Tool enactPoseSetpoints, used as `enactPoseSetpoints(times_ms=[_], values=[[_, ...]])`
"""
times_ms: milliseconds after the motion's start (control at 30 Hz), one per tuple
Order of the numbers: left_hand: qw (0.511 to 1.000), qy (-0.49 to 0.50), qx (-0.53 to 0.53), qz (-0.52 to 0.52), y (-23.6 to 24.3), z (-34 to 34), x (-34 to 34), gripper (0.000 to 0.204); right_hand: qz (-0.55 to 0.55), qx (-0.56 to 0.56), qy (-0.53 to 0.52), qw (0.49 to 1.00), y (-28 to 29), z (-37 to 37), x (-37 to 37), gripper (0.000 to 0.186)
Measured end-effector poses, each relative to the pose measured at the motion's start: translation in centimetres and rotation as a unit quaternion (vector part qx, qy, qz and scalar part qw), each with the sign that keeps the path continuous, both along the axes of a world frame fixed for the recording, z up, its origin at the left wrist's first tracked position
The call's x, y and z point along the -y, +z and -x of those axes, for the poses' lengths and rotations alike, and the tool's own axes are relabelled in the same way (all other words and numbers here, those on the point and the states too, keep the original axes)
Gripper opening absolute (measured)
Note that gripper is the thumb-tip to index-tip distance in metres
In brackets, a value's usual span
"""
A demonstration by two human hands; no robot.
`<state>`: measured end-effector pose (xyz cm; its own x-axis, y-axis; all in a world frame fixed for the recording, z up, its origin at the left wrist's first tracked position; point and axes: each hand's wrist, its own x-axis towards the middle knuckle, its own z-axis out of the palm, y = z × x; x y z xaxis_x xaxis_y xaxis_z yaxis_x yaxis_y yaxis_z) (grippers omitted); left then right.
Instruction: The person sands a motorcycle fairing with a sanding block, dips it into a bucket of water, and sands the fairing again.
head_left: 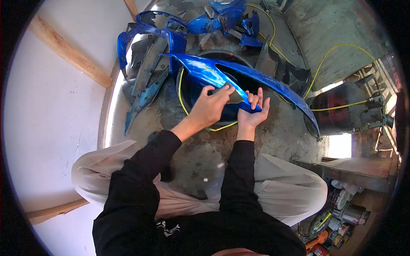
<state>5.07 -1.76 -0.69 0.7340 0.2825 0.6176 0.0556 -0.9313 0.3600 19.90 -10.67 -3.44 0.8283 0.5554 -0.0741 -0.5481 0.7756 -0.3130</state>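
A long, glossy blue plastic fairing panel point(202, 70) with a pointed, curved arm lies slantwise before me, above a round black basin point(213, 53). My left hand point(209, 109) is closed, its fingertips pressing a small dark grey pad point(222, 90) on the panel's shiny face; what the pad is made of I cannot tell. My right hand point(252, 117) grips the panel's near lower end from below, its thumb and one finger standing up beside the edge. The panel hides much of the basin.
More blue fairing pieces point(222, 18) lie at the back, and a blue frame-like cover point(147, 29) at the far left. A yellow hose point(341, 106) runs to a dark tank point(341, 112) on the right. A wooden shelf point(358, 170) with tools stands at lower right; a white wall point(47, 128) is on the left.
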Motion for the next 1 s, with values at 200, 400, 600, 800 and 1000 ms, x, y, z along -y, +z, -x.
enactPoseSetpoints(times_ms=[200,400,600,800,1000], values=[[0.971,0.230,-0.065,0.004,0.3,0.3,-7.2,0.038,-0.022,-0.004,0.020,1.000,0.1,0.0,-0.8,0.053],[0.993,0.091,0.038,-0.064,0.8,-1.0,-3.3,0.034,-0.002,-0.004,-0.001,1.000,0.4,-0.2,-0.4,0.054],[0.961,0.276,-0.014,-0.006,-0.2,-0.9,-6.7,0.037,-0.013,-0.001,0.007,1.000,0.3,-0.1,-0.7,0.053],[0.978,0.204,0.017,-0.040,0.0,-0.5,-5.9,0.034,-0.005,-0.010,0.004,1.000,0.6,0.2,-0.7,0.052],[0.962,0.253,-0.099,-0.012,0.7,-2.8,-6.8,0.038,0.009,0.010,0.000,1.000,0.1,0.2,-0.3,0.052]])
